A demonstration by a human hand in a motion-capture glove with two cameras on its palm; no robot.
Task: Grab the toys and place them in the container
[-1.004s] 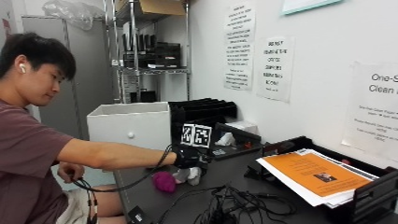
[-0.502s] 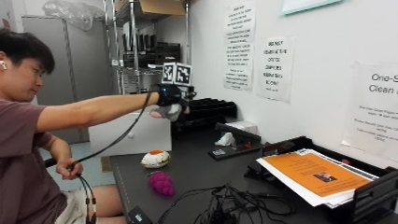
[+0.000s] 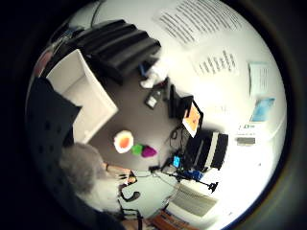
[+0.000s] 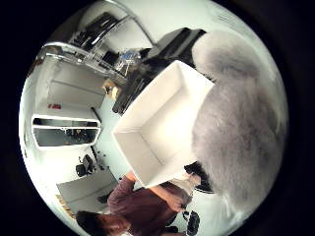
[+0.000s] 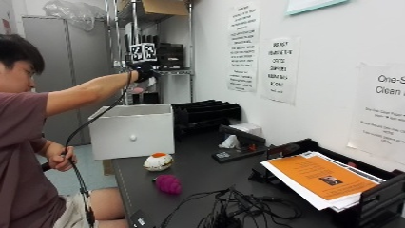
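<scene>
My gloved right hand (image 5: 144,72) is raised high over the open white container (image 5: 133,130), which stands at the table's far end. It grips a grey fuzzy toy (image 4: 236,123), which fills much of the thumb side palm view right above the container (image 4: 157,128). The toy (image 3: 84,167) also shows beside the glove in the little finger side palm view. On the dark table lie a white and orange toy (image 5: 158,162) and a magenta spiky toy (image 5: 168,184). A small green toy (image 3: 137,149) lies between them.
Black stacked trays (image 5: 206,114) stand behind the container against the wall. A black tray with orange paper (image 5: 316,178) sits at the right, tangled cables (image 5: 234,209) at the front, small devices (image 5: 237,142) mid-table. A metal shelf (image 5: 152,47) rises behind the hand.
The hand rose from the table beside the toys with the grey toy in it. It then swung away from the wall to a spot above the white container.
</scene>
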